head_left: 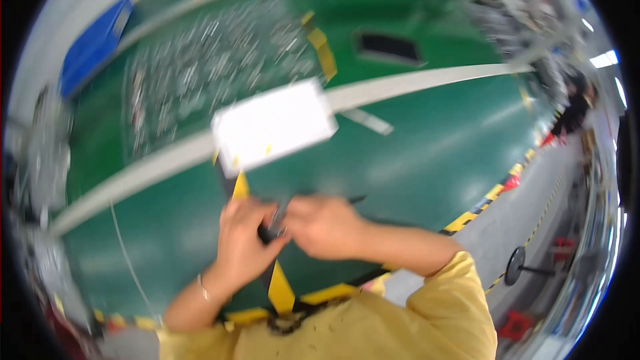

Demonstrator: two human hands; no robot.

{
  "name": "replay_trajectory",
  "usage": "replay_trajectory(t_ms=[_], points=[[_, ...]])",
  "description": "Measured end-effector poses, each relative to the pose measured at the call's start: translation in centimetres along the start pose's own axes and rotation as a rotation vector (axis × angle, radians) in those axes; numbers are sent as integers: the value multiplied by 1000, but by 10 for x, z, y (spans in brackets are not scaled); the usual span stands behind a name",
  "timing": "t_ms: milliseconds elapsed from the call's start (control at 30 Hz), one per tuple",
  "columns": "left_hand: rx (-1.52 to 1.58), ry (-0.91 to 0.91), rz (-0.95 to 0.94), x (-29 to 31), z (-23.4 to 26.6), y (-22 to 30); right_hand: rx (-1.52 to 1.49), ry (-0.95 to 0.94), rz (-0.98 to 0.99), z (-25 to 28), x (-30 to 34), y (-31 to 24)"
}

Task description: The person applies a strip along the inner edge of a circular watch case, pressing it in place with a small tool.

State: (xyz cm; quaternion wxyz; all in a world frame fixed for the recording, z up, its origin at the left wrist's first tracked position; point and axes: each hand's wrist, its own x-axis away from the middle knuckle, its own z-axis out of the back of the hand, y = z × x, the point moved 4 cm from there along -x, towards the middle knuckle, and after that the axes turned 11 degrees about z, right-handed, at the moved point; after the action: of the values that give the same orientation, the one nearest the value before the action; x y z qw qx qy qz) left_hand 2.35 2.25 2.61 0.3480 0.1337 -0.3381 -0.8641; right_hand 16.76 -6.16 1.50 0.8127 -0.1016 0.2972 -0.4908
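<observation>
My left hand (243, 237) is closed around a small dark piece (269, 232) with a greyish part, blurred by motion. Close against it, my right hand (325, 227) has its fingers pinched together. A thin dark tip (359, 199) sticks out past the right hand's knuckles, so it seems to grip a slim tool whose kind I cannot make out. Both hands are over the green table (400, 160) near its front edge. Just beyond them lies a white box (273, 127).
Behind the box, many small clear-wrapped pieces (220, 60) cover the left rear. A blue bin (97, 43) stands at the far left. A dark flat rectangle (389, 48) and a pale strip (368, 121) lie to the right. Yellow-black tape (467, 219) marks the table's edge.
</observation>
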Motion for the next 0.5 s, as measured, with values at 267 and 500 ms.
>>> replay_trajectory(t_ms=[267,500], points=[[72,30,28,-6,0,-12,-222,-78,1,8,-16,17],[78,36,28,4,-3,-15,-153,-46,-1,10,-12,10]])
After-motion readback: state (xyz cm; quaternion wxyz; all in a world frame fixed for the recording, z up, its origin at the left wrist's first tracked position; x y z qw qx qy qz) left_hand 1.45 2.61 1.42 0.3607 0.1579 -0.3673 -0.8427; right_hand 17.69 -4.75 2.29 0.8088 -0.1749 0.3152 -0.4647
